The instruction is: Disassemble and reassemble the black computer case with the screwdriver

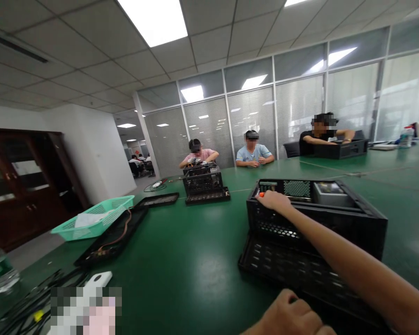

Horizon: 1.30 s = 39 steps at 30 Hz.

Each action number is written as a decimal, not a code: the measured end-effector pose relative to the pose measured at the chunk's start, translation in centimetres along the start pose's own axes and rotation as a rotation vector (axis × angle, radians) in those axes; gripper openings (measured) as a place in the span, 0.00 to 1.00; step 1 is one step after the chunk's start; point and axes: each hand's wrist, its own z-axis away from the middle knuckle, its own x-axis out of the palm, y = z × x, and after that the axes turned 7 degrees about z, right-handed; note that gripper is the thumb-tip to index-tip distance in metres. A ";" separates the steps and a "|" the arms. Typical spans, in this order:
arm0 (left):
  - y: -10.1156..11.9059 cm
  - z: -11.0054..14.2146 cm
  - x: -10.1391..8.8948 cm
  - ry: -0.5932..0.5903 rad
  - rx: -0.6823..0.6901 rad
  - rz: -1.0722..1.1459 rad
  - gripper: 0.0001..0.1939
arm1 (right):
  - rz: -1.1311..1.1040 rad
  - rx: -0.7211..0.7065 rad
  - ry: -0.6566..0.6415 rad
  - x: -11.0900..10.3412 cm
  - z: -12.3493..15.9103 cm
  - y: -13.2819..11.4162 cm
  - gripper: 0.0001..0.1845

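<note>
A black computer case (335, 223) lies on the green table in front of me, its upper side uncovered. Inside it sits a grey power supply (333, 194). My right hand (275, 203) is closed at the case's near left corner, with a small orange object (261, 195) showing at the fingers; the rest of that object is hidden. Below the case, a black perforated panel (279, 260) extends over the table. My left hand (289, 316) is curled near the panel's front edge at the bottom of the view; whatever its fingers hold is hidden.
Left on the table are a green basket (63, 231), a long black panel (125, 237), black cables (35, 298), a white device (101, 279) and a water bottle (0, 270). Across from me, a person works at another open case (203, 181); two more people sit further right.
</note>
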 end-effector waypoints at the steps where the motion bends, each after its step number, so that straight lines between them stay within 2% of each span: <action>1: -0.2 -0.1 0.9 0.015 0.012 -0.090 0.05 | 0.001 -0.044 -0.013 0.1 1.7 -2.7 0.33; 3: -0.5 1.2 2.1 0.050 -0.037 -0.195 0.05 | -0.014 -0.139 -0.023 0.3 4.8 -7.8 0.33; 5: -0.8 3.8 2.6 0.071 -0.143 -0.238 0.06 | -0.056 -0.234 -0.025 0.8 7.7 -12.6 0.32; 10: -1.3 11.5 1.9 0.049 -0.292 -0.316 0.08 | -0.150 -0.447 -0.041 2.5 13.5 -23.0 0.32; 14: -2.2 14.3 0.4 0.029 -0.464 -0.349 0.12 | -0.207 -0.612 -0.063 3.0 15.6 -28.5 0.31; 17: -3.8 14.7 -0.9 0.024 -0.544 -0.342 0.13 | -0.289 -0.635 -0.004 2.8 15.8 -30.1 0.30; 19: -5.0 14.8 -1.7 0.046 -0.563 -0.325 0.14 | -0.411 -0.672 0.113 2.7 15.7 -29.4 0.27; 21: -6.4 15.1 -2.5 0.078 -0.534 -0.277 0.14 | -0.613 -0.770 0.201 2.7 15.7 -27.1 0.23; 23: -7.7 15.6 -3.3 0.123 -0.484 -0.206 0.16 | -0.879 -0.866 0.165 2.9 16.1 -23.2 0.21; 25: -9.1 16.3 -3.9 0.152 -0.459 -0.132 0.17 | -1.142 -0.882 0.018 3.5 16.9 -18.5 0.20; 27: -10.5 17.0 -4.4 0.162 -0.449 -0.039 0.17 | -1.323 -0.801 -0.134 4.4 17.7 -13.8 0.20; 28: -11.2 17.3 -4.8 0.159 -0.467 0.026 0.18 | -1.375 -0.732 -0.164 5.0 18.1 -11.7 0.21; 29: -11.8 17.4 -5.2 0.154 -0.511 0.101 0.18 | -1.411 -0.651 -0.152 5.6 18.4 -9.9 0.21; 31: -13.0 17.2 -6.2 0.111 -0.684 0.311 0.17 | -1.463 -0.492 -0.048 6.9 18.6 -7.2 0.20; 33: -13.8 16.1 -7.4 0.019 -0.884 0.617 0.17 | -1.494 -0.422 0.010 7.9 18.6 -5.8 0.20; 34: -14.1 15.3 -7.8 -0.028 -0.939 0.785 0.18 | -1.507 -0.428 -0.002 8.3 18.5 -5.5 0.20; 36: -14.4 13.3 -8.2 -0.086 -0.921 1.060 0.19 | -1.534 -0.469 -0.054 8.5 18.4 -5.4 0.22; 39: -14.5 10.5 -7.3 -0.134 -0.877 1.188 0.18 | -1.574 -0.464 -0.032 8.3 18.1 -5.4 0.23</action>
